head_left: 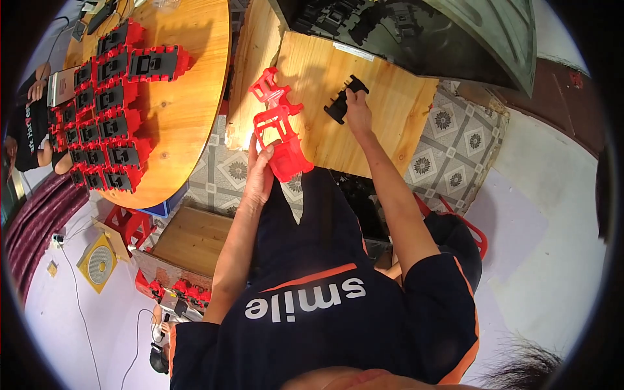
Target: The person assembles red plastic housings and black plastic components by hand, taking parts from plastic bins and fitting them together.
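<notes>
My left hand (261,170) is closed round the lower end of a long red plastic frame (290,160). The frame has several openings and tabs, and its far end tilts up and away over a light wooden board (305,62). In my right hand (358,112) is a black plastic part (337,109) with notched edges, gripped by its right side above the same board. The fingertips cover some of the black part. The red frame and the black part are apart from each other.
A round wooden table (195,84) at the left bears rows of red-and-black assemblies (114,97). Beyond the board, a large dark tray (448,49) holds black parts. Another person (32,123) is at the far left. A red stool (130,221) and a wooden-topped box (192,240) stand lower left.
</notes>
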`<state>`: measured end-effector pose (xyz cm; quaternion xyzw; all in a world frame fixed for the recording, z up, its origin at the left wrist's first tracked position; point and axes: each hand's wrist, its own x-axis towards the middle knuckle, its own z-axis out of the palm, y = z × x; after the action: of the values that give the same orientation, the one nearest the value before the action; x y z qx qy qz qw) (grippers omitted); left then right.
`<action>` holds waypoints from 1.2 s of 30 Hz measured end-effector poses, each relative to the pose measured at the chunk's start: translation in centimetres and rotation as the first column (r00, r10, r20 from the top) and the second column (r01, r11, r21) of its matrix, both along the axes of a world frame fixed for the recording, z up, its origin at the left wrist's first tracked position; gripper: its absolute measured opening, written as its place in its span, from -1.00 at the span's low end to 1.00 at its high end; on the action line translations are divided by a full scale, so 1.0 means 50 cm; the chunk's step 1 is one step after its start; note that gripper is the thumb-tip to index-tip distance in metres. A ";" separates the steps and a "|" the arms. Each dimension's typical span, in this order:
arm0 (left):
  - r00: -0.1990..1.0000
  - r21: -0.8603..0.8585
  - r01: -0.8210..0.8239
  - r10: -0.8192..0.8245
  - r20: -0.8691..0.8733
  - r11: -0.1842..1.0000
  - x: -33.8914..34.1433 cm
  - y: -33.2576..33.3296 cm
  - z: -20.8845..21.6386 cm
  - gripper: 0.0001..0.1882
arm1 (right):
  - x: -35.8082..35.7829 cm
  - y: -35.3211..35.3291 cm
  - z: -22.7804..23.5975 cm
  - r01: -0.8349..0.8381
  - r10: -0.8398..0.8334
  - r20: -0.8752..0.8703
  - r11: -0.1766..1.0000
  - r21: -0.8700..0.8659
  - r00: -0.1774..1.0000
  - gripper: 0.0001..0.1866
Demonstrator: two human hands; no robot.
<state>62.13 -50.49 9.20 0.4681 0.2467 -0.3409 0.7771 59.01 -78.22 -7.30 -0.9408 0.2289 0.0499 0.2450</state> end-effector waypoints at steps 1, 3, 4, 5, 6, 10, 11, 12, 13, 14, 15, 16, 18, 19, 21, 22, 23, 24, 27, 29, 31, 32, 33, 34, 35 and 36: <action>1.000 -0.008 -0.005 0.005 -0.001 1.000 -0.001 0.003 -0.002 -0.07 | 0.005 -0.009 -0.036 -0.005 0.005 0.001 0.999 -0.048 1.000 -0.67; 1.000 -0.013 -0.025 0.025 0.004 1.000 -0.001 0.009 -0.007 -0.08 | 0.009 -0.018 -0.055 -0.024 0.025 0.007 0.995 -0.094 1.000 -0.69; 0.999 -0.007 -0.039 0.039 0.010 0.999 0.001 0.011 -0.006 -0.09 | 0.011 -0.022 -0.057 0.069 -0.072 0.086 0.997 0.039 0.994 -0.71; 0.998 -0.001 -0.053 0.053 0.017 0.999 0.004 0.013 -0.004 -0.10 | 0.015 -0.027 -0.058 0.149 -0.177 0.151 0.973 0.178 0.973 -0.70; 0.998 -0.001 -0.065 0.065 0.024 0.998 0.008 0.013 -0.003 -0.10 | 0.021 -0.034 -0.059 0.137 -0.166 0.157 0.974 0.180 0.974 -0.70; 0.995 -0.057 -0.091 0.093 0.039 0.994 0.023 0.007 0.024 -0.11 | 0.024 -0.064 -0.051 0.161 -0.251 0.213 0.916 0.366 0.944 -0.73; 0.993 -0.058 -0.108 0.110 0.046 0.992 0.027 0.009 0.021 -0.10 | 0.026 -0.081 -0.037 0.091 -0.182 0.269 0.943 0.319 0.946 -0.77; 0.990 -0.061 -0.124 0.128 0.053 0.990 0.029 0.012 0.020 -0.10 | 0.028 -0.085 -0.027 0.021 -0.109 0.321 0.964 0.266 0.941 -0.80; 0.988 -0.085 -0.131 0.137 0.074 0.988 0.035 0.011 0.034 -0.08 | 0.037 -0.070 0.025 0.054 -0.167 0.322 0.941 0.333 0.932 -0.84; 0.984 -0.090 -0.119 0.129 0.119 0.989 0.038 0.018 0.033 -0.07 | 0.046 -0.049 0.123 0.081 -0.221 0.318 0.913 0.400 0.922 -0.86; 0.982 -0.090 -0.105 0.118 0.151 0.990 0.041 0.011 0.048 -0.06 | 0.044 -0.025 0.223 0.076 -0.229 0.276 0.879 0.470 0.934 -0.86; 0.978 -0.090 -0.088 0.103 0.183 0.992 0.048 0.004 0.063 -0.06 | 0.042 0.007 0.319 0.077 -0.236 0.233 0.840 0.537 0.943 -0.84; 0.963 -0.127 -0.076 0.106 0.249 0.989 0.056 0.010 0.072 -0.06 | 0.040 0.094 0.465 0.028 -0.221 0.243 0.792 0.610 0.944 -0.79; 0.955 -0.153 -0.083 0.122 0.270 0.985 0.061 0.006 0.089 -0.05 | 0.038 0.130 0.514 -0.048 -0.162 0.333 0.839 0.542 0.929 -0.79; 0.943 -0.184 -0.117 0.167 0.287 0.976 0.066 0.007 0.118 -0.05 | 0.039 0.191 0.560 -0.148 -0.074 0.443 0.883 0.445 0.894 -0.78; 0.935 -0.212 -0.091 0.157 0.319 0.973 0.071 0.002 0.125 -0.04 | 0.042 0.208 0.570 -0.190 -0.018 0.518 0.919 0.346 0.855 -0.78; 0.925 -0.237 -0.066 0.149 0.350 0.969 0.076 -0.002 0.133 -0.04 | 0.045 0.218 0.567 -0.192 0.009 0.538 0.940 0.283 0.843 -0.77; 0.922 -0.240 -0.071 0.156 0.354 0.968 0.078 -0.006 0.142 -0.04 | 0.048 0.225 0.564 -0.192 0.038 0.556 0.956 0.220 0.830 -0.76; 0.906 -0.209 -0.061 0.142 0.399 0.976 0.084 -0.010 0.166 -0.06 | 0.062 0.242 0.573 -0.202 0.065 0.589 0.964 0.170 0.805 -0.74; 0.897 -0.211 -0.067 0.151 0.415 0.975 0.088 -0.008 0.168 -0.05 | 0.068 0.250 0.575 -0.212 0.066 0.607 0.962 0.173 0.792 -0.75; 0.888 -0.211 -0.075 0.162 0.430 0.974 0.090 -0.004 0.163 -0.05 | 0.071 0.258 0.579 -0.225 0.067 0.623 0.958 0.179 0.780 -0.77; 0.880 -0.206 -0.067 0.155 0.448 0.976 0.089 -0.001 0.154 -0.04 | 0.071 0.263 0.583 -0.224 0.078 0.632 0.962 0.155 0.771 -0.77; 0.872 -0.200 -0.060 0.149 0.466 0.978 0.087 0.001 0.148 -0.03 | 0.071 0.267 0.586 -0.224 0.089 0.642 0.966 0.131 0.762 -0.77; 0.871 -0.199 -0.067 0.155 0.467 0.978 0.086 0.002 0.151 -0.03 | 0.074 0.268 0.586 -0.231 0.095 0.642 0.964 0.132 0.761 -0.77; 0.873 -0.193 -0.061 0.146 0.464 0.979 0.084 0.003 0.156 -0.02 | 0.079 0.269 0.585 -0.247 0.124 0.653 0.964 0.099 0.747 -0.76; 0.876 -0.187 -0.056 0.138 0.462 0.981 0.082 0.003 0.160 -0.02 | 0.082 0.270 0.585 -0.262 0.154 0.662 0.963 0.066 0.733 -0.76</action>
<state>66.23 -50.33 17.19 0.4571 0.0433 -0.1967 0.8663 63.10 -64.74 21.96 -0.8967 0.0177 -0.2355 0.3743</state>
